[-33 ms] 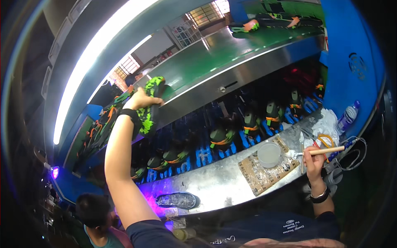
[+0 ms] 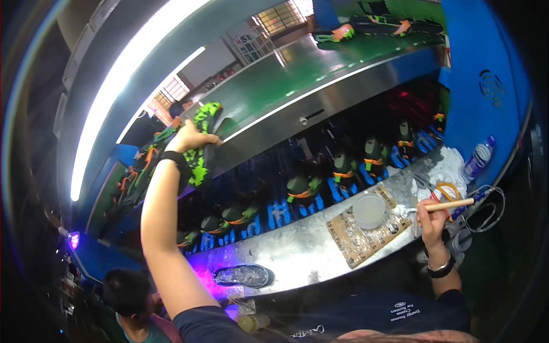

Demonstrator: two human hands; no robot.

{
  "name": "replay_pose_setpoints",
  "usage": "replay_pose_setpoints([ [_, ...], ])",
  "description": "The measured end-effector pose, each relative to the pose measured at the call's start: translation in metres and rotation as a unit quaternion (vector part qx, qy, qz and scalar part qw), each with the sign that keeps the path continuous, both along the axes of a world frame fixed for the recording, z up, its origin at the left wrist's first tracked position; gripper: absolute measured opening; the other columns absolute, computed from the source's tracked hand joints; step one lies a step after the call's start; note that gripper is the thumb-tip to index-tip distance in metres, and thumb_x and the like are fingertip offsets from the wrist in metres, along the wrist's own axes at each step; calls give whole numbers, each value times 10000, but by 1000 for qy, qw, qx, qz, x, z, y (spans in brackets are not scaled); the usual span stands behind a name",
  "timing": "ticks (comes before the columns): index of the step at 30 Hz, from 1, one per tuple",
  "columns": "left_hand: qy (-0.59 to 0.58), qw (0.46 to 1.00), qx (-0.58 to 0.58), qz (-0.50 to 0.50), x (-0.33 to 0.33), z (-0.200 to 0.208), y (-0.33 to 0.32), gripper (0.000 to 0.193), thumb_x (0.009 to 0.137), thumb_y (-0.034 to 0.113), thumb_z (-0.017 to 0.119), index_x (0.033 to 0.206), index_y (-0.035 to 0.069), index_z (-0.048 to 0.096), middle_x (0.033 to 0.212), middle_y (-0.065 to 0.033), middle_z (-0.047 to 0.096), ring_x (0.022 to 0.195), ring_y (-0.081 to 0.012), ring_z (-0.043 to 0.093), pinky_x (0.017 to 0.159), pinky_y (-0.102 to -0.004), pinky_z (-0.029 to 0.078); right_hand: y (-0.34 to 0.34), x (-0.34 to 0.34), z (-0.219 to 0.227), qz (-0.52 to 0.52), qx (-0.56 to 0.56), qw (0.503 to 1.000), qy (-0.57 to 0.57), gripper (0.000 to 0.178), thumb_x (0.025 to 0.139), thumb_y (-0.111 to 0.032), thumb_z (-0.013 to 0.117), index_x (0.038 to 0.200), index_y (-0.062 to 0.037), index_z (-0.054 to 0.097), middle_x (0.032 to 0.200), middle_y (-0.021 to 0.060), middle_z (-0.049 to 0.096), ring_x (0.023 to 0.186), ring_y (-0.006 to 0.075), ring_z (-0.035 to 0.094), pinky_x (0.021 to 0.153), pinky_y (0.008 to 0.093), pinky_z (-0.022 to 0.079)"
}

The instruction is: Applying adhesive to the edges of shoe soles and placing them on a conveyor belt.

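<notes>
At the upper left, my raised left hand (image 2: 191,137) is closed around a shoe (image 2: 198,168) with a bright green and black patterned sole, beside the edge of the green belt (image 2: 257,94). My right hand (image 2: 432,226) grips a brush (image 2: 453,204) by its wooden handle. The white bristle end points left, towards a round tub (image 2: 369,210) of whitish content. Under the tub lies a piece of brown cardboard (image 2: 353,247) with a shiny coating. A dark sole (image 2: 242,275), open side up, rests on the metal bench (image 2: 297,251) in purple light.
Several dark shoes (image 2: 302,186) stand on blue holders (image 2: 280,214) beneath the belt. Other shoes (image 2: 337,34) lie on its far end. White cloth (image 2: 449,168), orange-handled scissors (image 2: 447,191) and a bottle (image 2: 479,159) sit at the right. Another person (image 2: 130,297) is at lower left.
The whole view has shifted very slightly, so things appear a little further left. Both hands keep their hold on the shoe and the brush.
</notes>
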State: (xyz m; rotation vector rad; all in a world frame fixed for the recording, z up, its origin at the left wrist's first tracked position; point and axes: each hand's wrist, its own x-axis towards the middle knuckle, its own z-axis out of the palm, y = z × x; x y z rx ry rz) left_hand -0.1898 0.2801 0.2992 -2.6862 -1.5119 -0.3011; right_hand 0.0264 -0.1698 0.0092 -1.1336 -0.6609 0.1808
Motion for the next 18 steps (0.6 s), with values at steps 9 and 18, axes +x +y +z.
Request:
replay_pose_setpoints([
  [9,-634,655,-346,-223,-47,-62,-91,397,821,334,484,1092,44,485,963,-82,556,860,-181,560,709,-306,469,42,25,-15,46,-133,982,-122,66,791,-82,570,792,-18,555,629,-31,495,527,18,406,458,172,320],
  [18,-593,296,-743,-94,-55,-220,-250,440,869,416,384,1101,53,475,928,-71,566,794,-152,560,685,-286,473,77,24,-18,40,-238,940,-242,120,771,-117,587,792,0,570,579,12,513,487,53,427,449,201,338],
])
